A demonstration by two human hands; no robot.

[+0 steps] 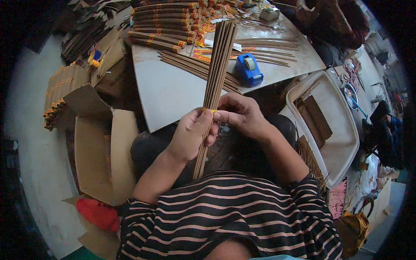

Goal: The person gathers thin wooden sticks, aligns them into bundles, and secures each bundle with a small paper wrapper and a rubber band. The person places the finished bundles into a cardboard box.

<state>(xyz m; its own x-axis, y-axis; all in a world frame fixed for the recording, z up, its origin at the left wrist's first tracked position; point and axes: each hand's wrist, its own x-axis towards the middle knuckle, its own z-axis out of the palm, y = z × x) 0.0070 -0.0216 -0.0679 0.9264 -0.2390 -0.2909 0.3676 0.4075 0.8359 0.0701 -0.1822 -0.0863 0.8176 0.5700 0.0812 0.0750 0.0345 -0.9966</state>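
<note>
A bundle of long brown incense sticks (221,60) stands tilted in front of me, its upper end leaning over the table. My left hand (187,134) is wrapped round it below the middle. Just above the left thumb, a narrow yellow paper band (210,110) crosses the sticks. My right hand (245,116) pinches the right side of that band between thumb and fingers, close against the bundle. Beyond the hands, a blue tape dispenser (250,71) stands on the white table (160,97). Loose incense sticks (190,67) lie on the table behind the bundle.
Banded incense bundles (162,21) are stacked at the table's far left, with scattered paper beside them. An open cardboard box (93,160) stands at my left, more bundles (65,91) behind it. At right is a white plastic tub (344,149). Another person (333,21) sits across the table.
</note>
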